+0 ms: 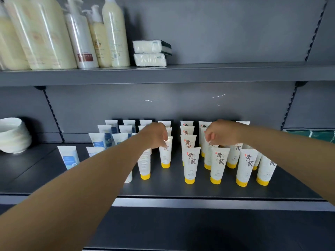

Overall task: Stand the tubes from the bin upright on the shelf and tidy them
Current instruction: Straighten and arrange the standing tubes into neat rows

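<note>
Shelving comes first: the dark grey metal shelf board (181, 189) carries everything that matters here, and every place below is given from the front-row yellow-capped white tube with bold black characters (190, 164) standing cap-down near the board's middle.

Above it, on the upper board, stand tall cream pump bottles (45, 33) and two wrapped white sponge packs (150, 53). Far to its left sits a stack of white ceramic bowls (12, 134). Just left and behind stand the blue-labelled white tubes (108, 136); to its right and behind, the other yellow-capped tubes (246, 167), all upright in close rows. No bin is in view.

The left hand (154, 135) hangs just behind and left of it, fingers curled down onto the crimped top of a white yellow-capped tube in the second row (165, 154), seemingly pinching it. The right hand (220, 133) is behind and to its right, fingers curled over the tube tops; whether it grips one I cannot tell.

Risk, as I judge it: these tubes balance on narrow caps and stand close together, so a sideways nudge or a hasty lift could tip one into its neighbours and fell a row. Both forearms also cross over the front rows, and a lowered wrist could sweep those over. The front tubes stand near the board's edge and might fall off.
</note>
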Tool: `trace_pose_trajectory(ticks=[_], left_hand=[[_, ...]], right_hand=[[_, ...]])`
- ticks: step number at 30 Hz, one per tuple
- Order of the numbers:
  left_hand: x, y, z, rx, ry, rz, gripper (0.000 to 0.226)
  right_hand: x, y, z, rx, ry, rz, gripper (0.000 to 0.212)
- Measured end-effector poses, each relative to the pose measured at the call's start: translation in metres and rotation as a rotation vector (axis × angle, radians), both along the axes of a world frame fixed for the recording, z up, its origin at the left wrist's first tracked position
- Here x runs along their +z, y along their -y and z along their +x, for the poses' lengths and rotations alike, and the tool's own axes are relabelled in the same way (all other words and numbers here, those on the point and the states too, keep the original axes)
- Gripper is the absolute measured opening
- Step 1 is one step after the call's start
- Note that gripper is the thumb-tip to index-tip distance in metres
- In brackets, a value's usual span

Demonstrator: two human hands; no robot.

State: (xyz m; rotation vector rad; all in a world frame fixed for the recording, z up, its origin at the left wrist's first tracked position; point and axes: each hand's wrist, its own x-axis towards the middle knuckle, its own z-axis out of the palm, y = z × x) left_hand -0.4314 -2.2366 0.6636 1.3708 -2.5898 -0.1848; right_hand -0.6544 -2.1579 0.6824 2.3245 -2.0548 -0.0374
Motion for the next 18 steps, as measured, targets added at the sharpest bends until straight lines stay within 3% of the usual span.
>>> trace_pose_trajectory(ticks=[9,18], left_hand=[[-0.006,0.044,0.101,-0.098,0.002,-0.040,0.031],[-0.021,0.081,0.148,-0.169,0.050,-0.002,0.024]], right_hand=[[-0.001,0.005,0.087,-0.082,0.107,-0.089,0.017],[-0.025,0.023,0.163,-0.155,0.130,-0.001,0.023]])
